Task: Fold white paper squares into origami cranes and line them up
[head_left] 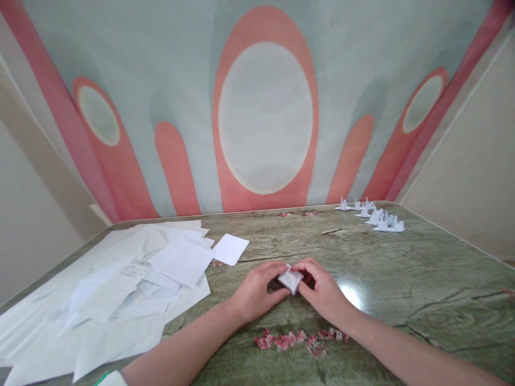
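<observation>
A small folded piece of white paper [290, 280] is held between my two hands, just above the table near its middle. My left hand [259, 287] pinches its left side, with the thumb below and the fingers along the upper edge. From the right, my right hand [322, 287] grips the other side with thumb and index finger; its remaining fingers are partly hidden. Beyond my left hand lies a single white paper square [231, 249], flat on the table.
A wide, loose heap of white paper sheets [108, 284], some with writing, covers the table's left side. Several folded white paper cranes [378, 216] stand at the back right. The wood-patterned table [434, 268] meets a patterned backdrop [265, 118] behind. Pink flowers [285, 340] are printed near the front.
</observation>
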A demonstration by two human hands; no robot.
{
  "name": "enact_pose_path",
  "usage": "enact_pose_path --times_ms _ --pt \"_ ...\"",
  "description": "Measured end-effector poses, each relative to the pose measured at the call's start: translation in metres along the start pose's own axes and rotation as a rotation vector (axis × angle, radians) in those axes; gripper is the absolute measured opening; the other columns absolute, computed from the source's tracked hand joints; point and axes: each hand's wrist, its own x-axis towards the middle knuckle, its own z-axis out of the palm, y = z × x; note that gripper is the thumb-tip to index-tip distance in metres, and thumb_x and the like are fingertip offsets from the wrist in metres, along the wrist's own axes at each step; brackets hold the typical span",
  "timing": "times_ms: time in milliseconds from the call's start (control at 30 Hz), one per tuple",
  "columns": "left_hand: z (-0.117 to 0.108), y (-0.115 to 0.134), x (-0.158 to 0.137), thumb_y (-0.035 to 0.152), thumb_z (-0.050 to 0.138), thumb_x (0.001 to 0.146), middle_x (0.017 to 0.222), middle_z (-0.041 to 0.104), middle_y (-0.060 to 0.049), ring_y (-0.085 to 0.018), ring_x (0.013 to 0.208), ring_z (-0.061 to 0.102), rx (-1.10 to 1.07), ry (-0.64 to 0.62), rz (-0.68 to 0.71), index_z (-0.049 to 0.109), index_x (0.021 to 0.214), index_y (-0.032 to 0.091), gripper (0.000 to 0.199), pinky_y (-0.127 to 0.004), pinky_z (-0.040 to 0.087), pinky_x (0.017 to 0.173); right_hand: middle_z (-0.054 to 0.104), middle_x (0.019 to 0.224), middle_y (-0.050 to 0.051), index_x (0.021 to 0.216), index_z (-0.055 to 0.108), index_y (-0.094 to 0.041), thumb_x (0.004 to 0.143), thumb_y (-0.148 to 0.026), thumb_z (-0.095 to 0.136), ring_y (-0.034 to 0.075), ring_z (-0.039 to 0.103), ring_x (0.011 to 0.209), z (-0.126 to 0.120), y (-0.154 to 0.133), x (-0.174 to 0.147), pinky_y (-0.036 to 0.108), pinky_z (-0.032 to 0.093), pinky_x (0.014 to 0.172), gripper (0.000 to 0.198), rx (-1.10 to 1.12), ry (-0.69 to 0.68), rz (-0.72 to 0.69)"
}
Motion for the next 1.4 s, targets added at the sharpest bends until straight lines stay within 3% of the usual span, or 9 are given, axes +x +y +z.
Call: enact_pose_path --times_ms 233,467,600,800,1000,1400 --pt "-0.003 0.005 0.002 0.025 0.065 0.074 0.105 0.061 -0.004 -0.019 0.098 0.055 -0.029 -0.010 -0.006 0.059 0.106 0.021 0.034 -0.029 0.042 0.090 0.056 0.083 0.002 0.084 0.059 -0.020 0.073 -0.011 0.052 0.017 0.053 0.077 0.000 -0.002 0.001 0.028 0.041 0.068 0.016 -0.019 -0.035 0.002" --pt "0.000 0.002 0.003 0.011 0.053 0.075 0.098 0.062 -0.003 -0.017 0.091 0.056 0.024 -0.020 -0.036 0.061 0.100 0.020 0.027 -0.027 0.043 0.085 0.057 0.081 0.002 0.083 0.060 -0.020 0.075 -0.010 0.052 0.017 0.053 0.077 0.001 -0.002 0.001 0.030 0.040 0.071 0.015 -0.070 -0.069 -0.017" --pt "0.002 -0.002 0.002 0.008 0.053 0.073 0.096 0.062 -0.003 -0.018 0.091 0.056 0.152 -0.018 -0.038 0.061 0.098 0.021 0.029 -0.028 0.043 0.084 0.058 0.082 0.002 0.085 0.061 -0.020 0.074 -0.008 0.052 0.018 0.053 0.080 0.001 -0.001 0.001 0.031 0.041 0.074 0.018 -0.100 -0.094 -0.042" --pt "0.003 -0.002 0.006 0.013 0.056 0.075 0.096 0.062 -0.007 -0.022 0.090 0.056 0.520 -0.079 0.000 0.053 0.111 0.018 0.036 -0.032 0.044 0.081 0.057 0.082 0.002 0.087 0.059 -0.020 0.075 -0.010 0.054 0.017 0.053 0.079 0.004 -0.003 0.001 0.031 0.042 0.073 0.016 -0.137 -0.094 -0.048" --pt "0.005 0.005 0.011 0.017 0.053 0.081 0.079 0.060 -0.005 -0.022 0.075 0.057 0.813 -0.163 0.033 0.058 0.081 0.017 0.005 -0.033 0.046 0.066 0.054 0.083 0.002 0.087 0.057 -0.018 0.074 -0.011 0.056 0.017 0.053 0.078 0.006 -0.003 0.000 0.029 0.043 0.071 0.015 -0.164 -0.086 -0.038" --pt "0.006 0.003 0.010 0.015 0.050 0.081 0.081 0.060 -0.005 -0.021 0.072 0.057 0.832 -0.174 0.114 0.054 0.086 0.014 0.007 -0.032 0.048 0.063 0.053 0.093 0.006 0.096 0.060 -0.016 0.072 -0.012 0.058 0.018 0.052 0.084 0.010 0.001 0.001 0.031 0.044 0.078 0.025 -0.221 -0.101 -0.052"
